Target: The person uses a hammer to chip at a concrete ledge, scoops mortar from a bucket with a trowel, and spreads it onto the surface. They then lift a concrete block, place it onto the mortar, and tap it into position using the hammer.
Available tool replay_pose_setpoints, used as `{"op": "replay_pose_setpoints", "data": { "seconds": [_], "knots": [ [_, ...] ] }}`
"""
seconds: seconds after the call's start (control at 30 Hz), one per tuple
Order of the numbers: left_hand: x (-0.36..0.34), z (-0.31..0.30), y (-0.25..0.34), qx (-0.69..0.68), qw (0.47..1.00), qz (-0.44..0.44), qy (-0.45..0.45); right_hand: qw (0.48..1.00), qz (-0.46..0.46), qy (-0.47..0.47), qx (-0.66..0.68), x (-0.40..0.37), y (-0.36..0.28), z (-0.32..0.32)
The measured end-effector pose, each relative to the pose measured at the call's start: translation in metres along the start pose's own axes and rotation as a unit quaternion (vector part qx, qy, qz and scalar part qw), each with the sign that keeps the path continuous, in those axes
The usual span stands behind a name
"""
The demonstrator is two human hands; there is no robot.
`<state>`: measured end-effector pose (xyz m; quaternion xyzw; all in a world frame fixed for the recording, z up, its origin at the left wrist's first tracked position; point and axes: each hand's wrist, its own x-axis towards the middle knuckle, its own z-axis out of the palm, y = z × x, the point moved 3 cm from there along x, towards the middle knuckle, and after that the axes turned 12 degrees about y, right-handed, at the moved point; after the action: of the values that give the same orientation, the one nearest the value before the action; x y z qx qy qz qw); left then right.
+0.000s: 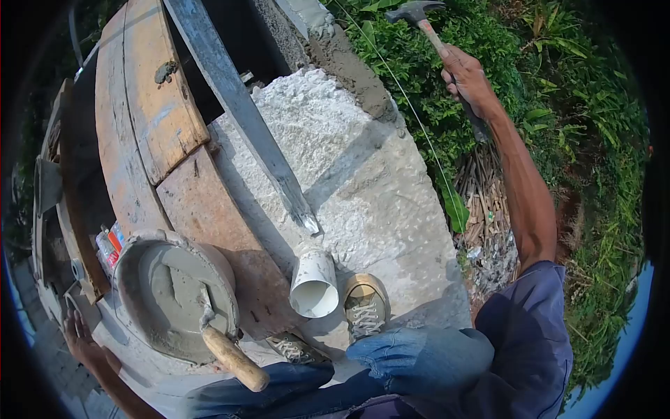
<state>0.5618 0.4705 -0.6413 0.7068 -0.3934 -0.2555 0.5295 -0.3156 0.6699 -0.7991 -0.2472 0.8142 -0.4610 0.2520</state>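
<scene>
My right hand (466, 80) is raised at the upper right, its fingers wrapped round the handle of a claw hammer (417, 12). The hammer's head points away from me, over the greenery. At the lower left, my left hand (85, 343) has its fingers stretched out and holds nothing visible; what it rests on is hard to make out. Close to it stands a bucket (124, 290) of wet grey mortar (174, 272). A trowel (234, 357) lies in the bucket, wooden handle towards me. Between my feet and a long wooden batten (244, 115) is a short white pipe (314, 285).
I am on a rough concrete ledge (391, 209) with a shoe (366, 307) near the pipe. Wooden planks (150, 91) run along the left, beside a dark gap. A taut string (412, 105) follows the right edge, beyond which plants (544, 84) and debris lie lower down.
</scene>
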Motion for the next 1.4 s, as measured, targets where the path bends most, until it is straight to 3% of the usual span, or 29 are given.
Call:
{"op": "replay_pose_setpoints", "data": {
  "seconds": [0.07, 0.13, 0.17, 0.2, 0.23, 0.27, 0.3, 0.33, 0.37, 0.43, 0.47, 0.53, 0.57, 0.63, 0.67, 0.73, 0.8, 0.9, 0.97, 1.0, 1.03, 1.1, 1.13, 1.17, 1.23, 1.27, 1.33, 1.37, 1.4],
  "knots": [
    [-0.036, -0.012, -0.002, 0.039, 0.999, -0.009, 0.021, 0.995, -0.065, 0.049, 0.06, 0.028, 0.005, 0.002],
    [-0.047, -0.026, -0.011, 0.133, 0.99, 0.041, 0.013, 0.991, -0.082, 0.083, 0.064, 0.037, 0.015, 0.008],
    [-0.05, -0.028, -0.014, 0.134, 0.99, 0.04, 0.012, 0.966, -0.235, -0.031, -0.107, 0.031, 0.021, 0.022],
    [-0.052, -0.028, -0.017, 0.114, 0.993, 0.041, 0.002, 0.875, -0.374, -0.143, -0.271, 0.027, 0.028, 0.034],
    [-0.054, -0.03, -0.021, 0.094, 0.995, 0.043, -0.009, 0.876, -0.374, -0.142, -0.271, 0.034, 0.032, 0.027],
    [-0.048, -0.037, -0.028, 0.094, 0.995, 0.044, -0.011, 0.863, -0.324, -0.206, -0.327, 0.034, 0.019, 0.023],
    [-0.042, -0.047, -0.032, 0.201, 0.961, 0.182, -0.046, 0.842, -0.269, -0.272, -0.381, 0.03, 0.004, 0.018],
    [-0.039, -0.051, -0.039, 0.3, 0.897, 0.313, -0.083, 0.912, -0.173, -0.179, -0.325, 0.02, -0.021, 0.008],
    [-0.035, -0.054, -0.046, 0.305, 0.896, 0.311, -0.089, 0.937, -0.214, -0.095, -0.26, 0.033, -0.018, -0.001],
    [-0.024, -0.057, -0.055, 0.349, 0.891, 0.288, -0.044, 0.98, -0.134, 0.033, -0.146, 0.042, -0.034, -0.007],
    [-0.027, -0.049, -0.052, 0.35, 0.889, 0.291, -0.047, 0.98, -0.13, 0.036, -0.144, 0.039, -0.028, 0.002],
    [-0.046, -0.019, -0.052, 0.139, 0.986, 0.087, 0.002, 0.945, -0.293, 0.059, -0.13, 0.035, -0.015, 0.026],
    [-0.052, -0.011, -0.047, 0.133, 0.987, 0.091, 0.003, 0.85, -0.478, 0.002, -0.222, 0.033, 0.011, 0.036],
    [-0.06, -0.004, -0.042, 0.042, 0.998, 0.014, 0.048, 0.828, -0.29, -0.19, -0.441, 0.007, -0.011, 0.046],
    [-0.063, -0.004, -0.039, 0.043, 0.998, 0.017, 0.045, 0.835, -0.335, -0.165, -0.406, 0.019, -0.018, 0.037],
    [-0.065, -0.011, -0.04, 0.07, 0.995, 0.028, 0.067, 0.903, -0.324, -0.058, -0.275, 0.034, -0.029, 0.019],
    [-0.06, -0.028, -0.051, 0.072, 0.995, 0.026, 0.066, 0.945, -0.258, 0.026, -0.2, 0.039, -0.035, 0.006],
    [-0.049, -0.044, -0.073, 0.048, 0.997, 0.024, 0.054, 0.933, -0.278, 0.048, -0.223, 0.003, -0.001, 0.024],
    [-0.047, -0.051, -0.079, 0.029, 0.998, 0.024, 0.05, 0.854, -0.292, -0.174, -0.393, -0.029, 0.017, 0.036],
    [-0.045, -0.052, -0.077, 0.047, 0.997, 0.048, 0.029, 0.889, -0.257, -0.157, -0.346, -0.026, 0.015, 0.032],
    [-0.047, -0.053, -0.08, 0.064, 0.995, 0.07, 0.013, 0.887, -0.263, -0.156, -0.346, -0.022, 0.012, 0.033],
    [-0.043, -0.054, -0.082, 0.048, 0.997, 0.066, 0.006, 0.955, -0.23, 0.075, -0.17, -0.024, 0.001, 0.027],
    [-0.042, -0.058, -0.08, 0.033, 0.998, 0.059, -0.001, 0.976, -0.158, 0.094, -0.112, -0.03, -0.003, 0.024],
    [-0.044, -0.056, -0.082, 0.029, 0.998, 0.057, -0.001, 0.975, -0.162, 0.096, -0.114, -0.036, 0.017, 0.024],
    [-0.047, -0.048, -0.089, 0.023, 0.997, 0.048, 0.046, 0.87, -0.415, 0.023, -0.266, -0.046, 0.056, 0.039],
    [-0.052, -0.039, -0.085, 0.014, 0.997, 0.047, 0.053, 0.865, -0.425, 0.025, -0.266, -0.055, 0.048, 0.037],
    [-0.07, -0.022, -0.078, 0.01, 0.997, 0.029, 0.066, 0.865, -0.321, -0.089, -0.376, -0.064, 0.041, 0.043],
    [-0.073, -0.027, -0.085, 0.011, 0.997, 0.024, 0.074, 0.861, -0.328, -0.096, -0.378, -0.06, 0.033, 0.048],
    [-0.069, -0.032, -0.086, 0.012, 0.998, 0.034, 0.052, 0.916, -0.283, -0.023, -0.283, -0.062, 0.025, 0.047]
  ]
}}
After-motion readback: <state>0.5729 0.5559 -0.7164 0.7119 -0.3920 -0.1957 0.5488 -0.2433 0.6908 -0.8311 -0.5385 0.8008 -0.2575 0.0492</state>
